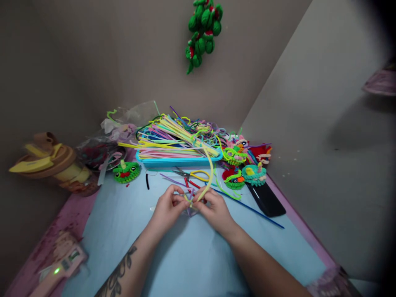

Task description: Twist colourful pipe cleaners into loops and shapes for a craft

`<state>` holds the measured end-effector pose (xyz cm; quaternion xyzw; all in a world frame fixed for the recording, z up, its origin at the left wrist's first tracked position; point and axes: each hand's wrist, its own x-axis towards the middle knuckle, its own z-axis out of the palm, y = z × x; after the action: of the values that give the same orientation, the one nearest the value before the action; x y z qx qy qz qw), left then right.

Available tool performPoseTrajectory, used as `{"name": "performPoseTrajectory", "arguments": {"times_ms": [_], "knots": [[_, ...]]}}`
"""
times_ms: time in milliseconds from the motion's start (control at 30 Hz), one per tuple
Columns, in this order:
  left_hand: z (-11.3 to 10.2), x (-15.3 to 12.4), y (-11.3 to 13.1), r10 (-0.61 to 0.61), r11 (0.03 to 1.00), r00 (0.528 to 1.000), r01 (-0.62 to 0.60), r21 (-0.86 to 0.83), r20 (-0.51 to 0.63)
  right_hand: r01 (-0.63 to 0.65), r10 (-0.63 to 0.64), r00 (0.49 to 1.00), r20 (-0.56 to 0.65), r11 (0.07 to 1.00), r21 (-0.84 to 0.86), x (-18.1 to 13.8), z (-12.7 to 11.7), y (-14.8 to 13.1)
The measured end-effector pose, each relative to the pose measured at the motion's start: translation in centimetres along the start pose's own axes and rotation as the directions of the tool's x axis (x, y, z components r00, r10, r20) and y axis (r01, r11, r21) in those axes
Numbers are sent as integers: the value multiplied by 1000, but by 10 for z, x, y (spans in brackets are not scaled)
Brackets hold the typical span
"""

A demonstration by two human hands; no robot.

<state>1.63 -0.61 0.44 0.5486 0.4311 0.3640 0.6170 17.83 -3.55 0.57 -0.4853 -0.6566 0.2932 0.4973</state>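
My left hand (168,208) and my right hand (215,209) meet over the light blue table mat (130,231), fingers pinched together on a small knot of twisted pipe cleaners (191,202). A long yellow pipe cleaner (210,175) arcs up from the knot toward the tray. A purple strand shows between my fingers. Scissors (192,175) with yellow and red handles lie just beyond my hands.
A blue tray (177,161) piled with coloured pipe cleaners stands behind. Finished fuzzy figures (244,167) sit at the right, a green one (126,171) at the left. A black phone (266,200) and a blue stick (256,212) lie right. A pink device (60,268) rests near left.
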Motion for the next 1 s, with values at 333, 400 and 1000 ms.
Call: {"name": "performPoseTrajectory", "arguments": {"times_ms": [333, 400, 1000], "knots": [[5, -8, 2, 143, 963, 983, -165, 212, 114, -214, 216, 973, -84, 976, 26, 4, 5, 5], [5, -8, 3, 149, 966, 983, -168, 198, 107, -228, 232, 968, -92, 972, 47, 4, 7, 7], [14, -1, 1, -12, 998, 989, 2, -68, -144, -231, 312, 932, -183, 902, 365, -1, 11, 8]]}}
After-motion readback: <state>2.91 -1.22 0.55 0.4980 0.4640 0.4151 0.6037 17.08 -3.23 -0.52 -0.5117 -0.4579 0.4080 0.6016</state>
